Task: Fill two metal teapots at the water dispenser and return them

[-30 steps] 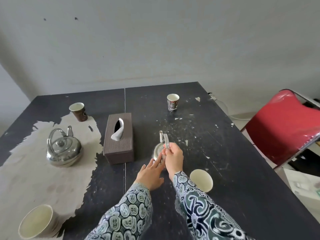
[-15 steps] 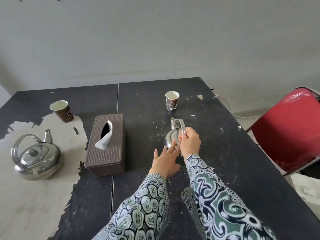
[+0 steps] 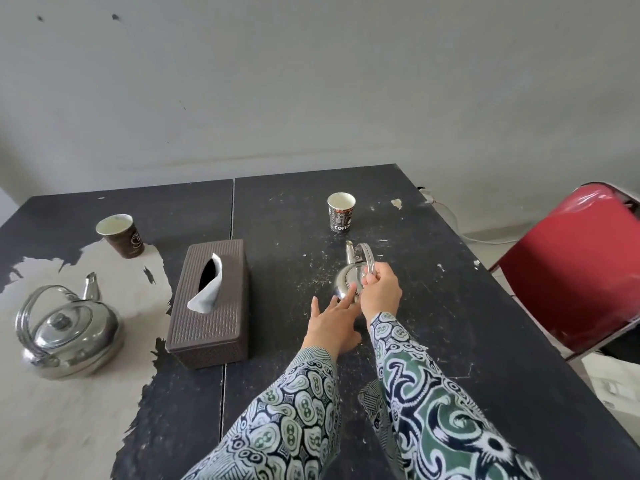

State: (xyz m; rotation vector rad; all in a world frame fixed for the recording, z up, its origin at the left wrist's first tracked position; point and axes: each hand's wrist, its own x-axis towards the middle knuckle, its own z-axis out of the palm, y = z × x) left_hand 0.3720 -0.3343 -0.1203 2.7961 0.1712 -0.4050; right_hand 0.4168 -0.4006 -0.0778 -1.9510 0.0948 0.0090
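Note:
A small shiny metal teapot (image 3: 347, 279) stands on the black table (image 3: 433, 306), spout pointing away from me. My right hand (image 3: 381, 292) is closed around the rear of its upright handle. My left hand (image 3: 332, 320) lies flat with fingers spread, fingertips touching the pot's near side. A larger metal teapot (image 3: 69, 330) with a lid and raised handle sits at the left on the worn, pale patch of the table, away from both hands.
A brown tissue box (image 3: 211, 299) sits between the two teapots. A paper coffee cup (image 3: 341, 212) stands beyond the small teapot, a brown cup (image 3: 121, 235) at the far left. A red chair (image 3: 581, 271) is by the table's right edge. Grey wall behind.
The view has shifted slightly; my right hand stays on the small teapot's handle and my left hand stays at its side. The paper cups near me have left the view.

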